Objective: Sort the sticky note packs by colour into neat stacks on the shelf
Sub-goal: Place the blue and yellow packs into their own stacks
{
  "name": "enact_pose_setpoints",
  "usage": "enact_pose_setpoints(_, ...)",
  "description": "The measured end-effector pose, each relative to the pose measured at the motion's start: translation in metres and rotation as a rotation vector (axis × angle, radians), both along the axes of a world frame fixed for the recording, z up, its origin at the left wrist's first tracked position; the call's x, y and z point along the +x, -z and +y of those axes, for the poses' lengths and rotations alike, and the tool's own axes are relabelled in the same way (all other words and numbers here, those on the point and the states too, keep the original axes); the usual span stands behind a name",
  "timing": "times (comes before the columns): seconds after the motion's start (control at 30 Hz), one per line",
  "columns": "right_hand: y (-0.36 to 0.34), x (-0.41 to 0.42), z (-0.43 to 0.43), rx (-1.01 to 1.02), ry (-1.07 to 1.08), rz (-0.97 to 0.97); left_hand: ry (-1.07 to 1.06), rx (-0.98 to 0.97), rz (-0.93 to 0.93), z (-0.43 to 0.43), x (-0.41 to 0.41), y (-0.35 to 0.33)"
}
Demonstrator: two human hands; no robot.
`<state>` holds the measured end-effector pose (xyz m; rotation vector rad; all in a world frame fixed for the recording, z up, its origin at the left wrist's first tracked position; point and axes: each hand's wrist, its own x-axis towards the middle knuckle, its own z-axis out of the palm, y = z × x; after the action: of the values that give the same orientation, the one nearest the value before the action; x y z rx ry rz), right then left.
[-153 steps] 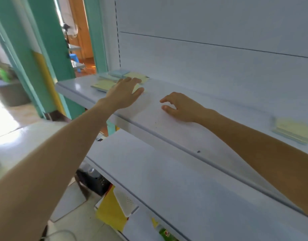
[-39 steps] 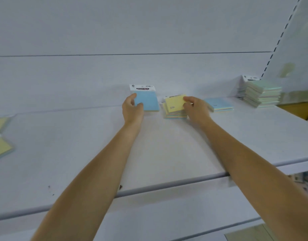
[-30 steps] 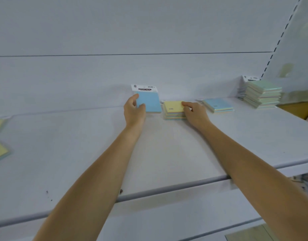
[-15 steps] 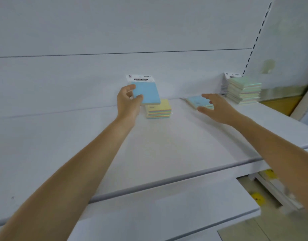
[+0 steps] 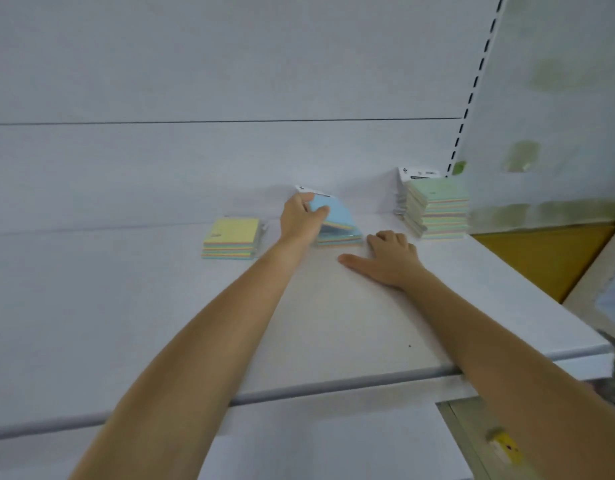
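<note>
- The left hand (image 5: 301,220) grips a blue pack (image 5: 332,211) between thumb and fingers (image 5: 321,212); its white header card points toward the back edge of the shelf (image 5: 334,323).
- The pack is tilted, its near edge down on the blue stack (image 5: 339,237) and its far edge raised, so the stack lies directly beneath the held pack.
- The right hand (image 5: 391,259) rests palm down on the shelf just right of that stack, fingers loosely curled and holding nothing.
- A yellow stack (image 5: 231,239) sits to the left along the back edge; a taller green stack (image 5: 436,209) fills the back right corner.
- The move, I judge, is to lower the far edge flat and square; the left hand is already placed for it.
</note>
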<state>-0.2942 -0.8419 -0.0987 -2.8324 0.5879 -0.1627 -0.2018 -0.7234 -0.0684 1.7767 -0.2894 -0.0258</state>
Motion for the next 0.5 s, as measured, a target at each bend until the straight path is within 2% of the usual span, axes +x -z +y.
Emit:
enact_pose_setpoints(0.17, 0.005, 0.003, -0.007, 0.007, -0.022, -0.021, 0.029, 0.317, -0.107, -0.006, -0.003, 0.013)
enact_pose_setpoints(0.33, 0.005, 0.003, -0.007, 0.018, -0.031, -0.044, 0.045, 0.345, -0.133, -0.003, -0.002, 0.022)
enact_pose_setpoints(0.5, 0.004, 0.002, -0.006, 0.022, -0.034, -0.041, 0.106, 0.471, -0.144, 0.001, -0.005, 0.025)
